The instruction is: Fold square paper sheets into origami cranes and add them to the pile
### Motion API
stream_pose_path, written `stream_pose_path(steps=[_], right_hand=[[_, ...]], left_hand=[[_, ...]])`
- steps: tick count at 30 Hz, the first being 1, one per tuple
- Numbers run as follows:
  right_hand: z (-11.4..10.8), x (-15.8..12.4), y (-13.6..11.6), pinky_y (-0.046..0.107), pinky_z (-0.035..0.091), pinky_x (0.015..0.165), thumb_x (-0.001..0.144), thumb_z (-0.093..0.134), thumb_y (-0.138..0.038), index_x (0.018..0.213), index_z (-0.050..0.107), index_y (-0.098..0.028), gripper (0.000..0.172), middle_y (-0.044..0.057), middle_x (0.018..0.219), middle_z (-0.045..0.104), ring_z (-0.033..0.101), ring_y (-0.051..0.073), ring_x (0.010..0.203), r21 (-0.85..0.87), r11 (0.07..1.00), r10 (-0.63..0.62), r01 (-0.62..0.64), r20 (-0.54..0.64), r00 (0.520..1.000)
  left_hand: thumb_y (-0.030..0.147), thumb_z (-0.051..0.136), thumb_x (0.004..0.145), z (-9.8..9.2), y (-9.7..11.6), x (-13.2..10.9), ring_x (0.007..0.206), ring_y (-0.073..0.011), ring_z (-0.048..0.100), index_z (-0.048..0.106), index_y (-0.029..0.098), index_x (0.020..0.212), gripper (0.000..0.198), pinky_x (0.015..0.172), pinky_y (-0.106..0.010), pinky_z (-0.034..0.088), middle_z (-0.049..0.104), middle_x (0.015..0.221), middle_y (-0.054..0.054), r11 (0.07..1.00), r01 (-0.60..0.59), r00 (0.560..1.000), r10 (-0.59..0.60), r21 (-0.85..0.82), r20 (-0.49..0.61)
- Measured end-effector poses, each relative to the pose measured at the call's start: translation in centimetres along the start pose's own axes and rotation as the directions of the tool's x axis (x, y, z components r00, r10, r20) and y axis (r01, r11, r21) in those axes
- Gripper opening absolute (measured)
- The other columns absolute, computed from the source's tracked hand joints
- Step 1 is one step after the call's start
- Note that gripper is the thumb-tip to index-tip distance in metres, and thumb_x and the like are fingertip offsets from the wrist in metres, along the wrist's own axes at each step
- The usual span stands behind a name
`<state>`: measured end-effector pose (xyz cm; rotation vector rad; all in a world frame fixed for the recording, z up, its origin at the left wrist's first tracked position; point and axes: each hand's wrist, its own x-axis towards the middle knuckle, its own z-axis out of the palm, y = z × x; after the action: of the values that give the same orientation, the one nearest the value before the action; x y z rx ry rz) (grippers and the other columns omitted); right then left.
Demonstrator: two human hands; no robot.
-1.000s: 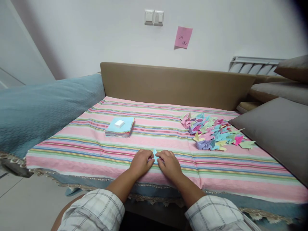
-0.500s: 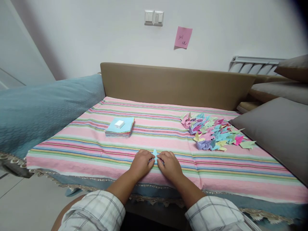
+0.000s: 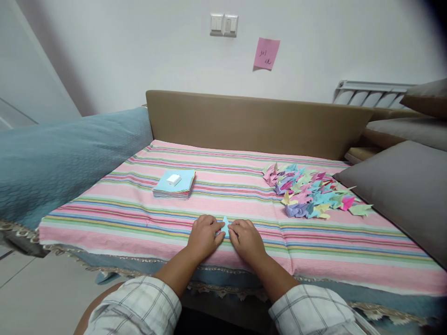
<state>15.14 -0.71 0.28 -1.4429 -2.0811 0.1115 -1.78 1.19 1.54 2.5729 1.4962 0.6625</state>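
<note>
A small piece of light blue folded paper point(image 3: 225, 226) lies on the striped cloth, its narrow tip pointing away from me. My left hand point(image 3: 205, 235) grips its left edge between thumb and forefinger. From the other side, my right hand point(image 3: 246, 238) pinches the right edge with curled fingers. Part of the paper is covered by my fingertips. Farther off to the left sits a stack of square colored paper point(image 3: 186, 186), light blue on top, with a small white box-like object point(image 3: 173, 179) on it. Many folded paper cranes point(image 3: 307, 193) in mixed colors are heaped on the right.
The pink striped cloth point(image 3: 223, 163) covers the sofa seat up to the brown backrest point(image 3: 244, 121). Grey cushions point(image 3: 405, 186) stand along the right, and a blue-covered armrest point(image 3: 77, 158) bounds the left. A pink note point(image 3: 266, 54) and switches point(image 3: 224, 24) are on the wall.
My left fingers have shifted slightly on the folded paper, showing a little more of its light blue surface. Both hands stay in about the same place; the stack and cranes are unmoved.
</note>
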Motion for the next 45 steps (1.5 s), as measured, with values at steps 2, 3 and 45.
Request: stream_pose_path(steps=[2, 3, 45], right_hand=[[0.0, 0.0, -0.1, 0.035, 0.042, 0.082, 0.085, 0.050, -0.019, 0.091, 0.069, -0.021, 0.020, 0.007, 0.090, 0.064, 0.052, 0.022, 0.088, -0.016, 1.000, -0.004, 0.004, 0.000, 1.000], [0.0, -0.1, -0.1, 0.035, 0.042, 0.082, 0.086, 0.049, -0.019, 0.091, 0.069, -0.021, 0.020, 0.007, 0.090, 0.064, 0.052, 0.022, 0.088, -0.027, 1.000, -0.005, 0.005, -0.002, 1.000], [-0.5, -0.1, -0.5, 0.028, 0.045, 0.070, 0.073, 0.065, -0.031, 0.094, 0.051, -0.022, 0.026, 0.000, 0.079, 0.059, 0.058, 0.015, 0.075, 0.893, 0.416, 0.236, -0.171, 0.075, 0.969]], left_hand=[[0.031, 0.058, 0.079, 0.0, 0.1, 0.0, 0.096, -0.0233, 0.048, 0.066, 0.029, 0.107, 0.029, 0.083, -0.038, 0.037, 0.058, 0.093, -0.005, 1.000, 0.009, 1.000, -0.009, 0.014, 0.004], [0.031, 0.058, 0.079, 0.0, 0.1, -0.1, 0.096, -0.0234, 0.047, 0.065, 0.030, 0.107, 0.029, 0.082, -0.038, 0.037, 0.057, 0.093, -0.005, 1.000, 0.010, 1.000, -0.010, 0.023, 0.010], [0.028, 0.080, 0.059, -0.4, 1.4, 0.5, 0.065, -0.0103, 0.059, 0.047, 0.018, 0.099, 0.053, 0.061, -0.021, 0.043, 0.064, 0.077, 0.000, 0.044, 0.289, 0.942, -0.192, -0.956, 0.275]])
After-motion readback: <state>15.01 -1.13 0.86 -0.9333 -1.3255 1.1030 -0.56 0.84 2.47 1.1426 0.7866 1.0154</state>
